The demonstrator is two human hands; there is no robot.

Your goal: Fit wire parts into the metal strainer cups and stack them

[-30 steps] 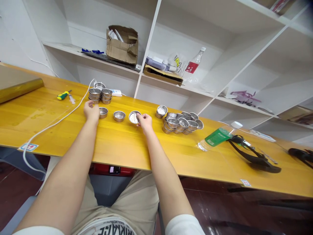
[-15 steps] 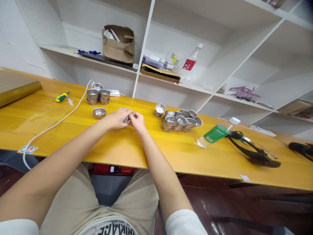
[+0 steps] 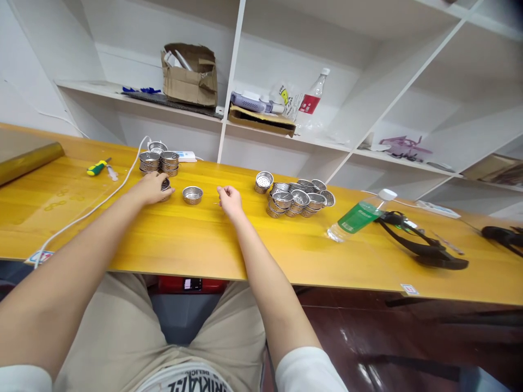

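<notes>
My left hand (image 3: 152, 188) lies on the yellow table (image 3: 196, 239), its fingers closed round a small perforated metal cup (image 3: 165, 184) that it largely hides. Another metal cup (image 3: 192, 194) stands alone just right of it, between my hands. My right hand (image 3: 230, 199) rests on the table with its fingers curled and nothing in it. A loose pile of several metal cups (image 3: 295, 197) lies to the right of that hand. Behind my left hand stand short stacks of the same cups (image 3: 158, 159).
A white cable (image 3: 93, 206) crosses the table's left side, near a green-yellow screwdriver (image 3: 96, 167) and a gold roll (image 3: 28, 161). A green-labelled bottle (image 3: 357, 218) and black straps (image 3: 423, 249) lie to the right. White shelves (image 3: 261, 128) behind hold a cardboard box (image 3: 188, 76).
Both hands met over the middle cups half a second ago. My left hand has since moved left to the leftmost cup, the right hand drew back empty, and one cup remains between them.
</notes>
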